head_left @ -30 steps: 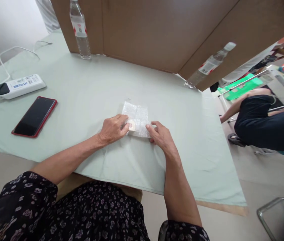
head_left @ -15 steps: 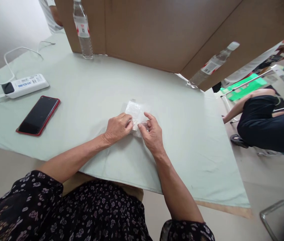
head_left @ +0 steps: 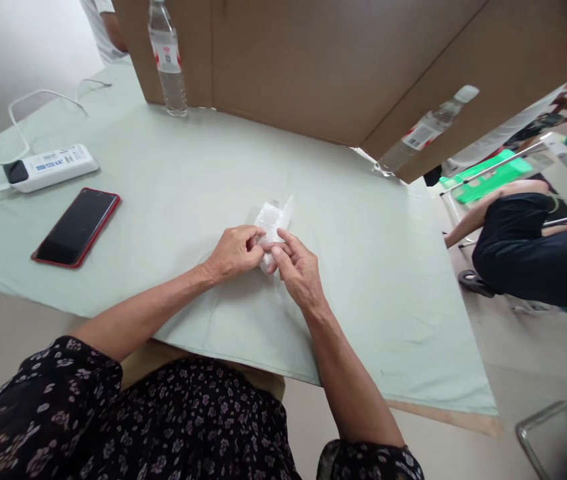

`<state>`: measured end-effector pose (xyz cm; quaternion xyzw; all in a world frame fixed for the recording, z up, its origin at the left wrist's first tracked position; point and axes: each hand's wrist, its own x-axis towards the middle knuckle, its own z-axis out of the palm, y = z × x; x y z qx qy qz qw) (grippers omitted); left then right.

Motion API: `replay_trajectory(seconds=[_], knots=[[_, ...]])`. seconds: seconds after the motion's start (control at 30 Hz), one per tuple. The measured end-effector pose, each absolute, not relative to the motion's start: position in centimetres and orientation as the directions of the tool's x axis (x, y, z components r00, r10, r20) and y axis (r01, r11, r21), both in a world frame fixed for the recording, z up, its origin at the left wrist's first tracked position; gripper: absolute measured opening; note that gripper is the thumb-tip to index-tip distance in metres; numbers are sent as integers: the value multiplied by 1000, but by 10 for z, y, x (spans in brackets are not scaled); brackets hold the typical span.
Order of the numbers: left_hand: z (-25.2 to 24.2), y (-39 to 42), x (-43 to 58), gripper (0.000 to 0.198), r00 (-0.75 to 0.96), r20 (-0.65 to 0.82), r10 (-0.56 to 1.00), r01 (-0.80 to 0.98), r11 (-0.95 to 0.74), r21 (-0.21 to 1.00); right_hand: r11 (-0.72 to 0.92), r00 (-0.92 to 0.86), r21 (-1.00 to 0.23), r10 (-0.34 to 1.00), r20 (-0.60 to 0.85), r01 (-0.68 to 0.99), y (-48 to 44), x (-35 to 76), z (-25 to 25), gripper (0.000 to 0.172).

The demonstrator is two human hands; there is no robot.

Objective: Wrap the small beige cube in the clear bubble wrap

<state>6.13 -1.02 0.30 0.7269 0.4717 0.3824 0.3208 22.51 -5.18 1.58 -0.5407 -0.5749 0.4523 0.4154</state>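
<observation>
A small piece of clear bubble wrap [head_left: 272,219] lies folded over on the pale green tablecloth [head_left: 178,180] in the middle of the table. My left hand [head_left: 233,252] pinches its near left side with curled fingers. My right hand [head_left: 297,270] presses its fingers onto the wrap from the right, touching the left hand's fingertips. The far end of the wrap sticks up beyond both hands. What is wrapped inside is hidden.
A red-edged phone [head_left: 76,227] and a white power bank [head_left: 51,167] with cables lie at the left. Two water bottles [head_left: 167,57] [head_left: 421,131] stand against a brown cardboard screen [head_left: 323,60] at the back. Another person [head_left: 528,247] sits at the right.
The bubble wrap lay flat and spread a second ago. My right hand has folded its right side over to the left, and both hands now meet on the narrower bundle.
</observation>
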Motion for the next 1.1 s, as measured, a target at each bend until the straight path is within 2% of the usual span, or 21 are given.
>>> replay_trajectory(seconds=[0.07, 0.17, 0.27, 0.37, 0.47, 0.57, 0.67, 0.77, 0.9, 1.1], knots=[[8, -12, 60, 29, 265, 153, 952, 364, -246, 899, 11, -128, -962, 991, -25, 272, -53, 226, 17, 60], [13, -13, 60, 39, 248, 66, 966, 356, -155, 921, 29, -174, -935, 984, -36, 354, -54, 227, 15, 61], [12, -13, 61, 44, 254, 95, 963, 412, -196, 890, 17, -201, -934, 978, -59, 356, -53, 229, 14, 61], [8, -13, 62, 46, 284, 143, 948, 453, -264, 852, 12, -178, -966, 983, -36, 259, -49, 233, 12, 58], [5, -12, 61, 46, 298, 181, 937, 486, -312, 816, 18, 1, -979, 1000, 18, 204, -41, 239, 9, 48], [3, -12, 60, 46, 309, 200, 930, 496, -337, 800, -70, 121, -978, 992, -47, 196, -34, 246, 4, 51], [1, -11, 60, 45, 314, 219, 924, 498, -357, 790, -185, 97, -963, 981, -168, 197, -29, 247, 1, 63], [-1, -11, 60, 44, 317, 232, 920, 503, -371, 781, -202, 39, -957, 979, -198, 208, -23, 243, 2, 71], [-1, -10, 60, 43, 329, 229, 916, 504, -375, 778, -211, -19, -957, 976, -219, 198, -6, 240, 5, 68], [-4, -10, 61, 44, 325, 249, 912, 485, -387, 784, -248, -1, -957, 968, -251, 150, 8, 245, 5, 70]])
